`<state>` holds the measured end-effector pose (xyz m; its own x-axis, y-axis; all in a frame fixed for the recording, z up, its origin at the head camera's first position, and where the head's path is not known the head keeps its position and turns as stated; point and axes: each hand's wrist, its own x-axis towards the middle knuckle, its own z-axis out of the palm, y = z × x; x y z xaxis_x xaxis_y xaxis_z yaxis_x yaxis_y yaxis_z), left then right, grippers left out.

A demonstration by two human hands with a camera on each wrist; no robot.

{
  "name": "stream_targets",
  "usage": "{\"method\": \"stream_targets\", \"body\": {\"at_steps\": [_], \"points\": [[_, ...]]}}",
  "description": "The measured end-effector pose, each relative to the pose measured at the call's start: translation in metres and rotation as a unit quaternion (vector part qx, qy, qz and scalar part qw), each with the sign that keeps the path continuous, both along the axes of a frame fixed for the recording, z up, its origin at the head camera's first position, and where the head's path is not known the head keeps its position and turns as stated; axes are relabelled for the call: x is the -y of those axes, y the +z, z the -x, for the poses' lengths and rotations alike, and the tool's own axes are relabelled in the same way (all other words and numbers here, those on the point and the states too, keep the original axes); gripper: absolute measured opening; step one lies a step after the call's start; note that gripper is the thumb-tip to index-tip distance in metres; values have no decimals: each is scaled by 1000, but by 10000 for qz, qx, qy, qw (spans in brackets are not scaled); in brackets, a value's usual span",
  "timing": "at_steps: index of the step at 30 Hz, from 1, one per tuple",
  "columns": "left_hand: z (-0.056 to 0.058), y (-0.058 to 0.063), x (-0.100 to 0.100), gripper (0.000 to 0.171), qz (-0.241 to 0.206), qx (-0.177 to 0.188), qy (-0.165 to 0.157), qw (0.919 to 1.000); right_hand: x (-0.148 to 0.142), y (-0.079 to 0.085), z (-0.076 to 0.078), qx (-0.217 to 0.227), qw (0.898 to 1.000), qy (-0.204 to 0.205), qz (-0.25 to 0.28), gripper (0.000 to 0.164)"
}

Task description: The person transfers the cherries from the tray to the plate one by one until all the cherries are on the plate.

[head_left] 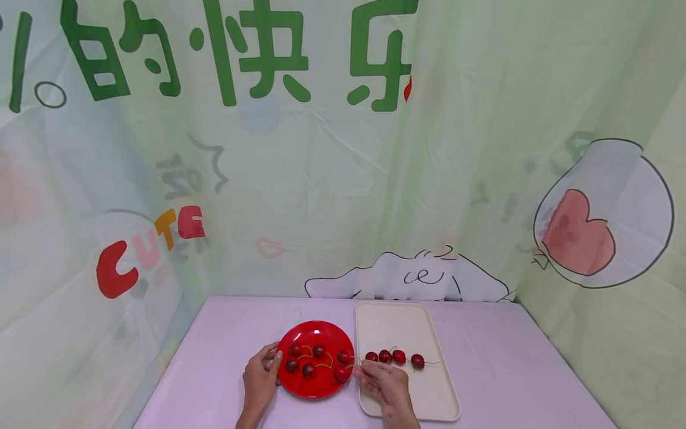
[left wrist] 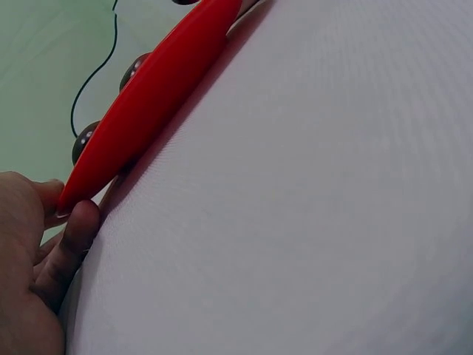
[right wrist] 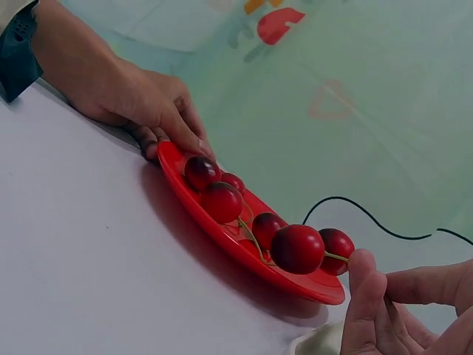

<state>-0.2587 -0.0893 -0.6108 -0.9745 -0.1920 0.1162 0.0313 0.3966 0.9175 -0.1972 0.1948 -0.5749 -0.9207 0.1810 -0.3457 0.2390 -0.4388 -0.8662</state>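
My left hand [head_left: 259, 376] grips the left rim of a round red plate [head_left: 313, 391], thumb on top and fingers underneath. Several dark red cherries with green stems lie on the plate, among them one cherry [head_left: 308, 370] near its middle. At the plate's right edge, my right hand [head_left: 387, 384] pinches a thin stem between thumb and fingertips. The cherry [right wrist: 297, 249] on that stem is over the plate's right side, close to another cherry [right wrist: 337, 250]. In the left wrist view the plate's underside [left wrist: 159, 103] shows, with fingers beneath the rim.
A cream rectangular tray [head_left: 393, 322] stands just right of the plate, partly under my right hand. Several cherries lie across its middle in a row, the rightmost cherry [head_left: 418, 361] with its stem pointing right. A pale cloth covers the table [head_left: 498, 369]; printed curtains [head_left: 332, 179] enclose it.
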Motion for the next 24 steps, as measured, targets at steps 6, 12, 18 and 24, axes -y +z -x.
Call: {"method": "stream_targets", "body": {"at_steps": [6,12,18,24], "points": [[-1,2,-1,34,-11,-3,25,10000,8,5,2,193,9996,-218,-35,37],[0,1,1,34,-45,19,-39,10000,16,6,4,293,9986,-432,-86,41],[1,-1,1,33,-74,12,-41,10000,19,7,8,328,9984,-429,-138,43],[2,-1,1,34,-42,27,-61,10000,23,7,12,248,9987,-384,-222,43]]}}
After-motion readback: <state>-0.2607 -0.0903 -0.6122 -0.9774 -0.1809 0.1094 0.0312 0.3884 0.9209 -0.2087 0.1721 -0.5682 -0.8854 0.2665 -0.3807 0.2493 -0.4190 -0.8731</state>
